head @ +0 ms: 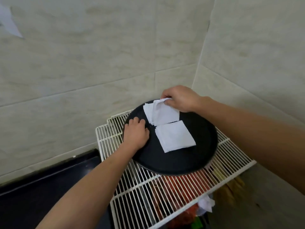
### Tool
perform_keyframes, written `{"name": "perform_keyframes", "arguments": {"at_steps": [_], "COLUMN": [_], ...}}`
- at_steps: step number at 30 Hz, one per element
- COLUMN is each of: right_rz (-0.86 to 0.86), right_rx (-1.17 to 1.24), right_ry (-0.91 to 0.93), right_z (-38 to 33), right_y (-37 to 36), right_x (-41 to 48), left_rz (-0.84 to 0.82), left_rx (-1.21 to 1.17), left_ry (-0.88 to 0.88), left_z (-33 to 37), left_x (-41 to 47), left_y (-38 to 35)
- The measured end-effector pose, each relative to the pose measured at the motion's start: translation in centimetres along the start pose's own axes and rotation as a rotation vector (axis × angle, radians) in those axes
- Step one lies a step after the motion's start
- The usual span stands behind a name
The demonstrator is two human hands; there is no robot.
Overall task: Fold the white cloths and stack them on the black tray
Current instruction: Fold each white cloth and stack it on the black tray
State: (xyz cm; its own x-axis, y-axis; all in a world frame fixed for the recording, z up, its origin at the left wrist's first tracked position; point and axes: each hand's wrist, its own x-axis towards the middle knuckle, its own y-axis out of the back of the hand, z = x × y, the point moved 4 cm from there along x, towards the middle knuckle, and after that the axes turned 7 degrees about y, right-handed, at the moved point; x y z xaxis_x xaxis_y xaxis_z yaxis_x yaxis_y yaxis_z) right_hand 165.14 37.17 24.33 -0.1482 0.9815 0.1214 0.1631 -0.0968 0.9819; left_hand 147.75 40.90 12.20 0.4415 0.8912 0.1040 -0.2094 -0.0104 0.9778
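A round black tray [173,162] lies on a white wire rack. On it sits a folded white cloth [175,136], square and flat, near the middle. Behind it lies a second white cloth [162,114], its far corner lifted. My right hand [180,100] pinches that raised corner between thumb and fingers at the tray's far edge. My left hand [136,133] rests on the tray's left side with fingers bent, just left of the cloths and holding nothing that I can see.
The white wire rack [148,195] sits in a tiled corner, with red and dark items under it. A black counter [49,187] lies to the left. Tiled walls [99,63] close in behind and right. A crumpled white piece [206,204] hangs below the rack's front edge.
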Motion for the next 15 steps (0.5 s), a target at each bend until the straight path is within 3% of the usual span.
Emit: {"name": "perform_keyframes", "arguments": {"at_steps": [10,15], "right_rz": [-0.156,-0.149], "right_rx": [-0.034,-0.031], "right_ry": [0.005,-0.019], "right_z": [3.2,3.9], "right_y": [-6.1,-9.3], "right_x": [9.2,9.9], "left_rz": [0.050,0.252], "left_rx": [-0.056,-0.262], "left_ry": [0.024,-0.055], "left_z": [0.1,-0.6], "left_x": [0.3,0.6], "left_y": [0.0,0.4]}}
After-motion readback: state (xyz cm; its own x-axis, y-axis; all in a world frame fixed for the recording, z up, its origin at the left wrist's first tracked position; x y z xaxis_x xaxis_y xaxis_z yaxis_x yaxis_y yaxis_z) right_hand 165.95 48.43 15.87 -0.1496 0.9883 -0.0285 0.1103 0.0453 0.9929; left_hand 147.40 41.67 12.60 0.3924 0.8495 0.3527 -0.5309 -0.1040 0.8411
